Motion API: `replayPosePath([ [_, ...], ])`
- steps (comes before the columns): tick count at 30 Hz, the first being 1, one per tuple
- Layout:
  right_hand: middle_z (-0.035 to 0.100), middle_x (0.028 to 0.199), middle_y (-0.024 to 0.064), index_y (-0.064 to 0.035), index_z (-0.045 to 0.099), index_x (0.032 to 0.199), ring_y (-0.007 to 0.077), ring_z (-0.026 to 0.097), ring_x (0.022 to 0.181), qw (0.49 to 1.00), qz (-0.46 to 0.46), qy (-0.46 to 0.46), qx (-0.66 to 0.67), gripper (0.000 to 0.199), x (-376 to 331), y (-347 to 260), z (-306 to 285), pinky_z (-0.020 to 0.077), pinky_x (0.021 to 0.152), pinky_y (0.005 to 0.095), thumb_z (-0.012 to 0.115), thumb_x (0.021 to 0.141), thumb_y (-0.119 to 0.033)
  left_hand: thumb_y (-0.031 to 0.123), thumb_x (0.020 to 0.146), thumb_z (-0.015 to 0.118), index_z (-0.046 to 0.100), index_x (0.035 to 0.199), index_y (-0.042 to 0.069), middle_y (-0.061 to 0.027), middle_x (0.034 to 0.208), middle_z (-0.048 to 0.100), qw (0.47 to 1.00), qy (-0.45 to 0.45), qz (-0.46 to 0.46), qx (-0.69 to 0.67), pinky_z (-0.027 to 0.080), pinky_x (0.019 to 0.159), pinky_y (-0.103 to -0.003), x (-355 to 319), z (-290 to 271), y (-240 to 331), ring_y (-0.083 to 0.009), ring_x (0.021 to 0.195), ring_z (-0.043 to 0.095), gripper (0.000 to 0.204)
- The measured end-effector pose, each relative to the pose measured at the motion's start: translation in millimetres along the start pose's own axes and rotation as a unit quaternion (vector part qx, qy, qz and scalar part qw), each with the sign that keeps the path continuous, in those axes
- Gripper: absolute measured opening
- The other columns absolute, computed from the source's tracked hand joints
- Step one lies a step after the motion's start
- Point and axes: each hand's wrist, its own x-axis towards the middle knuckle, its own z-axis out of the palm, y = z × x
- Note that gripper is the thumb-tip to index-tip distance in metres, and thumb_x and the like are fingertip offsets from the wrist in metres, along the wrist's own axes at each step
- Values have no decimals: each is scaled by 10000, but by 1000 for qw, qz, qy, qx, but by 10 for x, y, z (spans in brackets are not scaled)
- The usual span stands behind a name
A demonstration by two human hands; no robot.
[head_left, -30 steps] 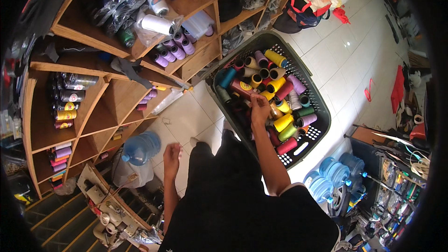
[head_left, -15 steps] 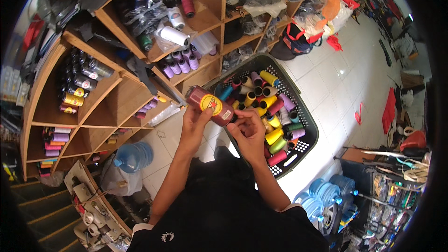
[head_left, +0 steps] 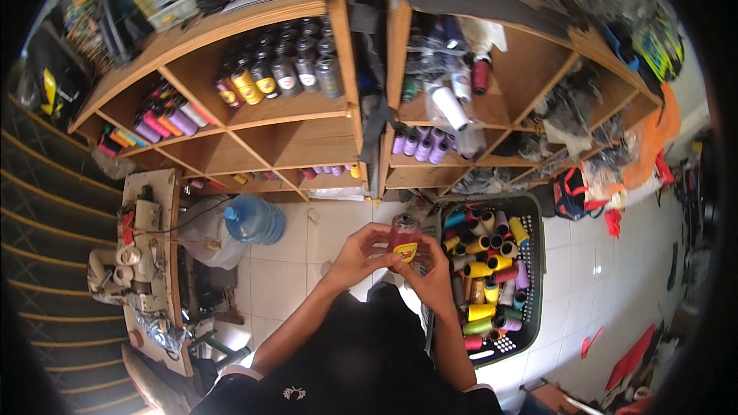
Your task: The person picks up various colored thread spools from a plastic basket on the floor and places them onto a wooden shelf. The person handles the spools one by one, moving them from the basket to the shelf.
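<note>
Between both hands, in front of my body, stands a dark red thread spool (head_left: 404,240) with a yellow label, wrapped in clear plastic with a gathered top. My left hand (head_left: 364,255) grips its left side, thumb across the front. My right hand (head_left: 432,273) closes on its right side, thumb near the label. Just right of my right hand sits a dark green plastic basket (head_left: 536,277), full of thread spools in yellow, purple, red, green and other colours, lying at many angles.
Ahead stands a wooden shelf (head_left: 284,138) with wrapped spools (head_left: 265,77) and purple spools (head_left: 423,144) in its compartments. A blue water jug (head_left: 254,219) is on the tiled floor at left, beside a sewing machine (head_left: 115,269) on a table. Red cloth (head_left: 630,357) lies at right.
My view has swung left toward the shelf, so the basket now appears farther right. The spool has gone from lying tilted to nearly upright, with my right hand moved onto its side.
</note>
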Motion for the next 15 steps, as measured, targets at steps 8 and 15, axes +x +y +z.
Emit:
replayPosePath([
  [8,563,1142,108,5,510,1181,191,575,1038,992,-32,-119,12,504,551,57,855,487,874,329,748,745,-81,66,825,684,499,1209,20,-97,1125,588,984,160,44,63,483,889,-340,-276,-808,91,-202,1057,569,428],
  [15,610,1096,123,7,531,1150,193,617,947,985,-119,-121,12,413,1432,-8,2030,498,827,324,711,790,-86,29,813,669,538,1126,-21,-127,1016,618,892,373,134,216,526,807,-323,-56,-1681,518,-208,972,607,343],
])
